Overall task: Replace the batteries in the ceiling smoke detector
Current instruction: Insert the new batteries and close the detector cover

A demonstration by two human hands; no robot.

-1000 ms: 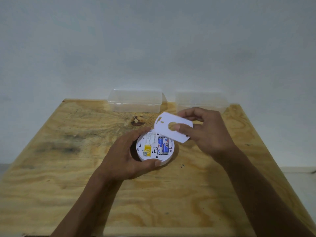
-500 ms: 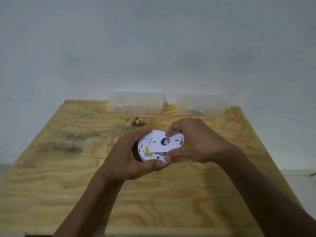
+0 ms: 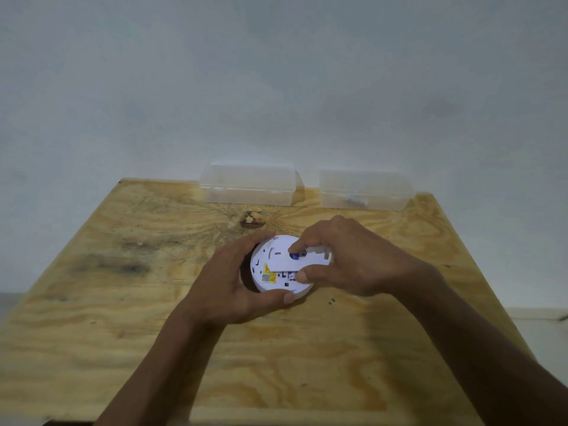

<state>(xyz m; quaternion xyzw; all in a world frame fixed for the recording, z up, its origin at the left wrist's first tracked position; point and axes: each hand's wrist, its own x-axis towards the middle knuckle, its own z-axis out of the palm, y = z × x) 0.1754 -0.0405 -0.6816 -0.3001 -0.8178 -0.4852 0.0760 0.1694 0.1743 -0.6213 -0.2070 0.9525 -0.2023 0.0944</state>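
Observation:
A round white smoke detector [image 3: 266, 262] lies back side up in the middle of the plywood table [image 3: 153, 302]; a yellow sticker shows on its back. My left hand [image 3: 227, 284] wraps around its left and near rim. My right hand [image 3: 347, 256] presses a flat white cover plate [image 3: 289, 262] onto the detector's back, thumb at the plate's near edge and a fingertip at its round hole. Blue battery wrap shows through that hole. The rest of the batteries is hidden under the plate.
Two clear plastic boxes stand at the table's far edge against the grey wall: one at centre [image 3: 249, 186], one to the right [image 3: 365, 190] with a small pale object inside. A dark knot [image 3: 252, 219] marks the wood just behind the detector.
My right hand brought the white cover plate down from above the detector onto its back, hiding the blue batteries. My left hand kept its hold on the rim.

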